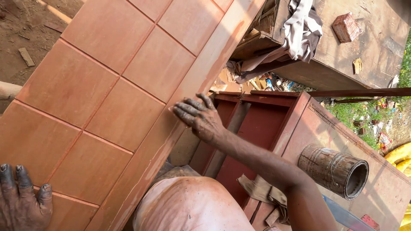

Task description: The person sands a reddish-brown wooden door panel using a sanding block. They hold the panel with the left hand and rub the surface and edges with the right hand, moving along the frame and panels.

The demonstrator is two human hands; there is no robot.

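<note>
A large reddish-brown panelled wooden door [107, 85] lies slanted across the view, its surface divided into square panels. My left hand [23, 201], dark with stain, rests flat on the door's lower left panel with fingers apart. My right hand [199, 115], also stained, presses its fingertips on the door's right-hand edge rail, holding nothing I can see. My knee in stained shorts [188, 205] sits below the door's edge.
A red-painted wooden cabinet frame [261, 124] stands to the right under my arm. A rusty metal can [334, 171] lies on its side on the cabinet top. A grey cloth [299, 30] hangs over a wooden table [368, 51] at the back. Bare earth lies upper left.
</note>
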